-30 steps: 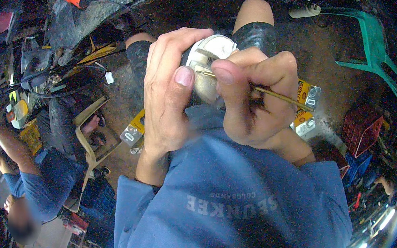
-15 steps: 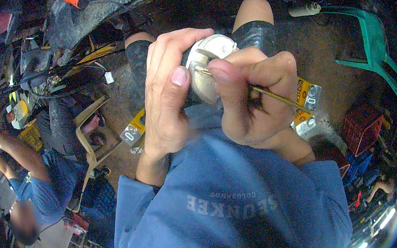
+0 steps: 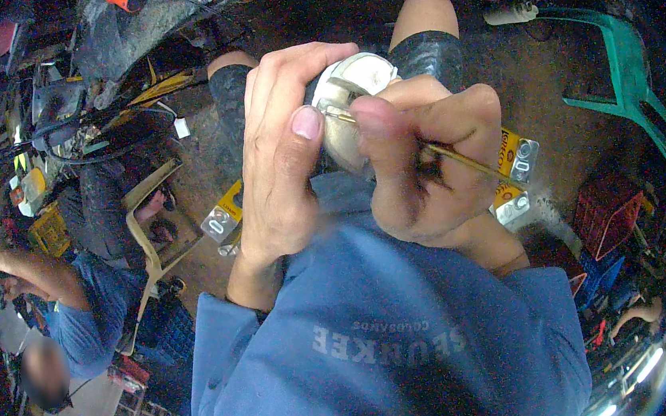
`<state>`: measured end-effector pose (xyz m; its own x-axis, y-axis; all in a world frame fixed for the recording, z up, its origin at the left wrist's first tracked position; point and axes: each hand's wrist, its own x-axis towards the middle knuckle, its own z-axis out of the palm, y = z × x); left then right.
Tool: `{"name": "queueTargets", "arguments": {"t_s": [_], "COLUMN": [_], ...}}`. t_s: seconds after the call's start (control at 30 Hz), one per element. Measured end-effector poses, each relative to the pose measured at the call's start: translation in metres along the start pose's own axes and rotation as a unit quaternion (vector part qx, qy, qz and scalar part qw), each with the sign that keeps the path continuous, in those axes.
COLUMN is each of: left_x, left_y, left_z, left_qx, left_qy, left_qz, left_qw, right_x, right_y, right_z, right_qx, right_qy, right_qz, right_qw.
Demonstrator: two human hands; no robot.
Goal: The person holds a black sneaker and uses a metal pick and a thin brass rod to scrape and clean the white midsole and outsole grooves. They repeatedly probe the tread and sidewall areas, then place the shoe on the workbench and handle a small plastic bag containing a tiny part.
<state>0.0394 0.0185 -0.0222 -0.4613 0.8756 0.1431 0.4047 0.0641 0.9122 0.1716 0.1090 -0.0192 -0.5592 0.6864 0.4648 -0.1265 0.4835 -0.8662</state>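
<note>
My left hand (image 3: 280, 153) is wrapped round a white and beige rounded piece (image 3: 368, 73) in front of my chest. The piece has a smooth bulging lower part and a groove across it; its kind I cannot make out. A thin brass-coloured rod tool (image 3: 469, 164) is pinched in my right hand (image 3: 439, 162), between thumb and fingers. Its pale metal tip lies at the groove, close to my left thumb. The tool's back end sticks out past the right palm. My fingers hide part of the piece's right side.
At the left a co-worker (image 3: 98, 311) in blue sits by a beige chair (image 3: 142, 226). Black cables (image 3: 79, 156) hang at the far left. A green chair (image 3: 615, 60) stands at the right, above a red crate (image 3: 609, 201). Yellow-and-silver packages (image 3: 519, 159) lie on the floor.
My right hand and the tool have shifted very slightly, with the tip still at the groove. The co-worker's arm has bent inward and raised toward the head.
</note>
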Motion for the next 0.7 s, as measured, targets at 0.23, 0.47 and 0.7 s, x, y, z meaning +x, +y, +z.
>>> {"name": "queueTargets", "arguments": {"t_s": [0.23, 0.47, 0.7], "left_x": [-0.0004, 0.0002, 0.0001], "left_y": [-0.0003, -0.0022, -0.0025], "left_z": [0.0018, 0.0013, 0.0004], "left_qx": [0.001, 0.003, 0.007], "left_qy": [0.007, 0.002, -0.006], "left_qz": [0.000, 0.009, 0.005], "left_qw": [1.000, 1.000, 1.000], "right_x": [-0.0008, 0.0021, 0.0022], "right_y": [-0.0005, 0.0004, -0.0020], "right_z": [0.0002, -0.0035, -0.0041], "right_qx": [-0.014, -0.041, -0.028], "right_qy": [-0.001, -0.023, -0.017], "right_qz": [-0.006, -0.043, -0.015], "right_qw": [1.000, 0.998, 0.999]}}
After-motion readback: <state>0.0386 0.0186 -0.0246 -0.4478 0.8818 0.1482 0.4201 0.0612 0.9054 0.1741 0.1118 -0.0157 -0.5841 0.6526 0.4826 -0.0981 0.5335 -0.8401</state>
